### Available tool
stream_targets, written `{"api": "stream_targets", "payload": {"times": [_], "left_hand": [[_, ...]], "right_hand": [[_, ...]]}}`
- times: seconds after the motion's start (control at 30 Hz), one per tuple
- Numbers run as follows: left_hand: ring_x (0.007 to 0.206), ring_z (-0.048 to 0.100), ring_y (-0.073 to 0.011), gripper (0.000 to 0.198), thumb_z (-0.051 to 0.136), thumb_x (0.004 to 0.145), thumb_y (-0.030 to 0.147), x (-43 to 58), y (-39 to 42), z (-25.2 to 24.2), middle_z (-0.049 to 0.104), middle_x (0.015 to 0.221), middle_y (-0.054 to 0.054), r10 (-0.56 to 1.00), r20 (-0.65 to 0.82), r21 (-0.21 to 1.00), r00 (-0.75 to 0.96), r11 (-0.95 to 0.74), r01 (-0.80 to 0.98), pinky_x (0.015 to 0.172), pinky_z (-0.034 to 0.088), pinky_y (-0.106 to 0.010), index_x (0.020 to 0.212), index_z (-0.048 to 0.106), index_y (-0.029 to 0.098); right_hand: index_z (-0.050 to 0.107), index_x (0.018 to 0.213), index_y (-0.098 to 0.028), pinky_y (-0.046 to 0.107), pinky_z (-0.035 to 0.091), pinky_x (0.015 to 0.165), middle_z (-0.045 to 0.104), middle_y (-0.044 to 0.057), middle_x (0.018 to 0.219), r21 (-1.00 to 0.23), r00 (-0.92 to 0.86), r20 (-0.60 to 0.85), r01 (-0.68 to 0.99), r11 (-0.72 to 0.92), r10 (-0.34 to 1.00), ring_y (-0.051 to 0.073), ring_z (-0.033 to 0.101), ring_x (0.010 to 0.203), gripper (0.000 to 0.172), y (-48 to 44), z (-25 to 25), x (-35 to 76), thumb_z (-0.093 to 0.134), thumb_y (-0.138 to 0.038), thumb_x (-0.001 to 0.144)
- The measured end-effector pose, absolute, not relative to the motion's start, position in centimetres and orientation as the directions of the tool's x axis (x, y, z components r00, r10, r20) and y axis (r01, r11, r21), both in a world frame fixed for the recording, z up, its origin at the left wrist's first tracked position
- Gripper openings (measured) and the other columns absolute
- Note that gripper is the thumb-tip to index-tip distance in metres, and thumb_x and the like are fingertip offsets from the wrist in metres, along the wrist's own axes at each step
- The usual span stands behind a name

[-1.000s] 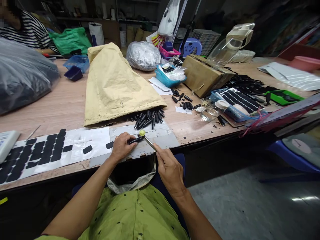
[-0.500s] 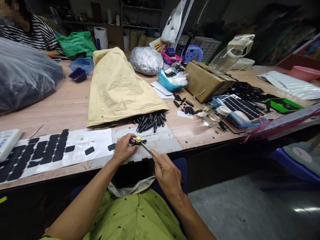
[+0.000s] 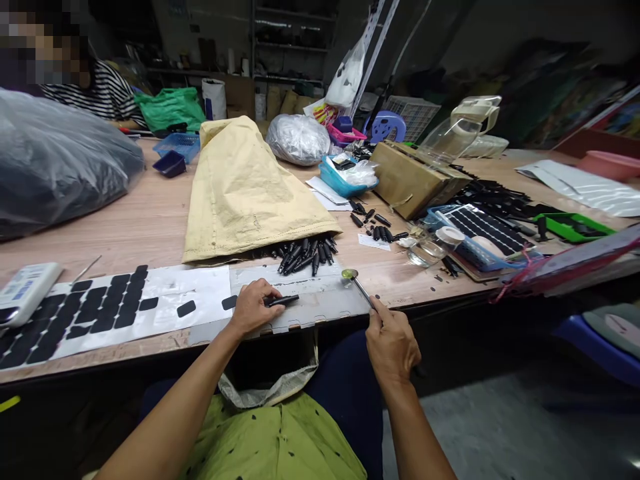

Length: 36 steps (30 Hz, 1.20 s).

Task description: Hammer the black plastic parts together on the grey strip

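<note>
My left hand (image 3: pixel 255 305) rests at the grey board (image 3: pixel 320 300) with its fingers closed on a black tapered plastic part (image 3: pixel 284 301), which lies nearly flat and points right. In my right hand (image 3: pixel 393 340) is the metal handle of a small hammer (image 3: pixel 361 288) with a round yellowish head. The hammer's head is over the right end of the board, apart from the part. A pile of similar black parts (image 3: pixel 305 255) spills from the mouth of a tan sack (image 3: pixel 255 200) just beyond the board. Left of my left hand lies a white sheet with black stickers (image 3: pixel 107 297).
An open bag (image 3: pixel 270 392) hangs at my lap below the table edge. More loose black parts (image 3: pixel 383 233), a glass jar (image 3: pixel 425 252), a blue basket (image 3: pixel 470 240) and a cardboard box (image 3: pixel 410 180) stand to the right. A person in a striped top (image 3: pixel 115 93) is at far left.
My right hand has moved right with the hammer, whose head was on the black part in my left hand. The left hand stays at the board, and the part now shows more.
</note>
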<state>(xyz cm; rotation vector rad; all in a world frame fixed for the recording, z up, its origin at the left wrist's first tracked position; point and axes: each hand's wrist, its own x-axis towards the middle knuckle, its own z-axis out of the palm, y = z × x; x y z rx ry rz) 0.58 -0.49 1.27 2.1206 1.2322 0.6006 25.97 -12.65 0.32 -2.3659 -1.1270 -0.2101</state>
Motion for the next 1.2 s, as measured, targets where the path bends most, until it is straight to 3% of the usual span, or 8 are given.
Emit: {"api": "stream_targets", "payload": {"times": [0.17,0.37,0.5,0.6,0.7,0.83,0.97,1.2], "left_hand": [[0.098,0.056,-0.0225,0.015,0.080,0.068,0.030,-0.3,-0.5,2.1,0.063,0.101,-0.003,0.788,0.087,0.722,0.610,-0.472,0.507,0.094,0.043,-0.039,0.081,0.076,0.026],[0.127,0.043,-0.0329,0.015,0.082,0.061,0.026,-1.2,-2.5,2.2,0.056,0.136,-0.001,0.595,0.081,0.628,0.800,-0.653,0.422,0.111,0.028,-0.051,0.075,0.079,0.030],[0.138,0.033,-0.0397,0.022,0.082,0.057,0.020,-1.7,-4.6,2.0,0.040,0.154,0.002,0.563,0.026,0.540,0.826,-0.704,0.462,0.113,0.022,-0.059,0.076,0.079,0.030],[0.137,0.035,-0.0391,0.026,0.085,0.059,0.027,-1.7,-5.1,2.1,0.042,0.153,-0.002,0.597,0.038,0.570,0.802,-0.672,0.473,0.112,0.025,-0.059,0.084,0.078,0.030],[0.120,0.053,-0.0299,0.016,0.076,0.072,0.034,-1.2,-3.8,2.3,0.061,0.131,-0.008,0.731,0.113,0.681,0.673,-0.550,0.483,0.101,0.042,-0.048,0.084,0.073,0.024],[0.073,0.059,-0.0180,0.027,0.055,0.088,0.038,-0.3,0.8,2.8,0.066,0.078,-0.006,0.971,0.193,0.738,0.143,-0.240,0.631,0.070,0.050,-0.032,0.069,0.060,0.019],[0.082,0.063,-0.0257,0.030,0.061,0.081,0.048,0.4,5.9,3.0,0.070,0.086,-0.011,0.975,0.131,0.601,-0.179,0.066,0.797,0.071,0.048,-0.036,0.076,0.063,0.019],[0.083,0.065,-0.0307,0.025,0.061,0.079,0.045,1.4,7.7,1.5,0.073,0.084,-0.011,0.946,0.121,0.538,-0.300,0.192,0.821,0.069,0.045,-0.039,0.078,0.069,0.021]], "right_hand": [[0.075,0.112,-0.025,0.030,0.030,0.062,0.058,0.010,0.095,-0.321,0.647,0.369,0.763,-0.561,0.668,0.020,0.046,0.080,0.031,-11.7,-0.4,26.3,0.052,-0.021,0.092],[0.071,0.120,-0.023,0.029,0.038,0.065,0.059,0.009,0.100,-0.302,0.589,0.237,0.801,-0.517,0.773,0.021,0.053,0.090,0.033,-10.0,0.7,26.1,0.057,-0.021,0.091],[0.068,0.124,-0.021,0.030,0.042,0.068,0.060,0.010,0.100,-0.256,0.556,0.171,0.822,-0.508,0.813,0.021,0.057,0.089,0.035,-8.8,1.4,26.2,0.055,-0.023,0.092],[0.066,0.127,-0.021,0.031,0.042,0.067,0.061,0.011,0.103,-0.239,0.554,0.113,0.821,-0.518,0.825,0.022,0.059,0.089,0.037,-7.8,1.8,26.2,0.052,-0.026,0.092],[0.066,0.126,-0.022,0.030,0.041,0.066,0.063,0.011,0.107,-0.257,0.553,0.104,0.818,-0.515,0.827,0.022,0.060,0.085,0.038,-6.8,1.9,26.6,0.050,-0.027,0.092],[0.066,0.124,-0.026,0.029,0.038,0.065,0.065,0.007,0.102,-0.335,0.580,0.069,0.780,-0.529,0.812,0.020,0.059,0.082,0.039,-6.0,1.6,27.6,0.050,-0.027,0.089],[0.064,0.125,-0.027,0.029,0.034,0.062,0.065,0.006,0.104,-0.360,0.586,0.014,0.759,-0.543,0.810,0.020,0.058,0.083,0.039,-5.8,1.5,28.0,0.047,-0.029,0.089],[0.060,0.124,-0.026,0.029,0.029,0.059,0.064,0.005,0.108,-0.339,0.602,-0.030,0.745,-0.575,0.798,0.019,0.057,0.080,0.038,-5.9,1.8,27.8,0.044,-0.032,0.091]]}}
